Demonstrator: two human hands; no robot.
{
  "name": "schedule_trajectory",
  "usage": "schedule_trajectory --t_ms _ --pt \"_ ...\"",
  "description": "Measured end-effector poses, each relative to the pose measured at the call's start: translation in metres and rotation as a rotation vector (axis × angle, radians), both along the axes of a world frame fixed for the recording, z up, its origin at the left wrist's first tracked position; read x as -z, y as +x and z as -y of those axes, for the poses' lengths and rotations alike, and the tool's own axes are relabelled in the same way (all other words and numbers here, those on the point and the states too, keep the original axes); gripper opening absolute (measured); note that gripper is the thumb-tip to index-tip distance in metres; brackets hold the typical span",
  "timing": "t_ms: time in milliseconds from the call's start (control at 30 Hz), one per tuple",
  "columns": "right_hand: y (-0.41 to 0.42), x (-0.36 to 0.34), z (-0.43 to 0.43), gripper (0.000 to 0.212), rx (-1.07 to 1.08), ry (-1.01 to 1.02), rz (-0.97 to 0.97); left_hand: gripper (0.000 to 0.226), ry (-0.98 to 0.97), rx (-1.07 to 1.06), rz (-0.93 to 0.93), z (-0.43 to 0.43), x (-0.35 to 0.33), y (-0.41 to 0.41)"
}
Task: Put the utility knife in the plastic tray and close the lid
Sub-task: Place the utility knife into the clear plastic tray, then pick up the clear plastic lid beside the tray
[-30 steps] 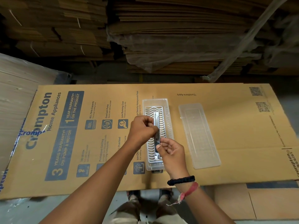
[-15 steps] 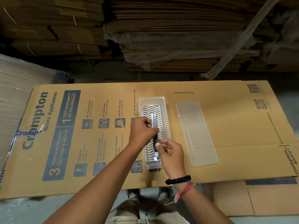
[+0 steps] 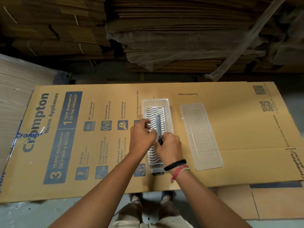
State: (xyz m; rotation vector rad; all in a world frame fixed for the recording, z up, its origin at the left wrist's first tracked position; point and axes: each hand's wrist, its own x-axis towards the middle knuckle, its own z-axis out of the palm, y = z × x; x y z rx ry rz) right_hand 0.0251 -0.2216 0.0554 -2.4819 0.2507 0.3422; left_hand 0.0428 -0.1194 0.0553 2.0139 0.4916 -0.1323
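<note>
Hands meet over the plastic tray (image 3: 168, 112) as I watch from the remote feed: the right hand (image 3: 170, 148) pinches the dark near end of the utility knife (image 3: 158, 125), fingers closed on its handle, while the left hand (image 3: 142, 137) sits just to the left of that grip, fingers curled loosely, and I cannot tell whether they touch the knife or only hover at its side. Beyond the right grip the knife's metal body runs lengthwise down the middle of the tray, over the white wavy grate, lying on it or just above; I cannot tell which. Off to the right of both hands, apart from the tray, the clear lid (image 3: 201, 137) lies flat on the printed cardboard sheet (image 3: 238, 129) that serves as a bench.

By my reading, the placing step is nearly finished and the closing step has not begun. Next move, as I judge it, calls for letting go of the handle so the knife settles flat, then reaching right for the lid, squaring it with the tray's long rim and pressing it down evenly.
</note>
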Motion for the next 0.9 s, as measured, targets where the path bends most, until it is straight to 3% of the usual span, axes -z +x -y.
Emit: schedule_trajectory --t_ms 200,433,600,833,900 --pt "0.021 0.013 -0.014 0.004 -0.021 -0.081 -0.085 0.024 0.068 -0.044 0.04 -0.013 0.01 -0.008" --pt "0.029 0.021 -0.019 0.012 -0.074 -0.169 -0.133 0.018 0.028 -0.044 0.024 -0.02 0.011 -0.013" --pt "0.027 0.019 -0.018 0.021 -0.046 -0.124 -0.141 0.016 0.02 -0.049 0.02 -0.022 0.011 -0.011" --pt "0.02 -0.009 0.032 0.019 0.129 0.129 0.206 0.016 0.022 -0.05 0.008 -0.03 0.017 -0.01" --pt "0.024 -0.006 0.065 0.032 0.241 0.155 0.266 0.015 0.015 -0.053 0.007 -0.031 0.018 -0.01"
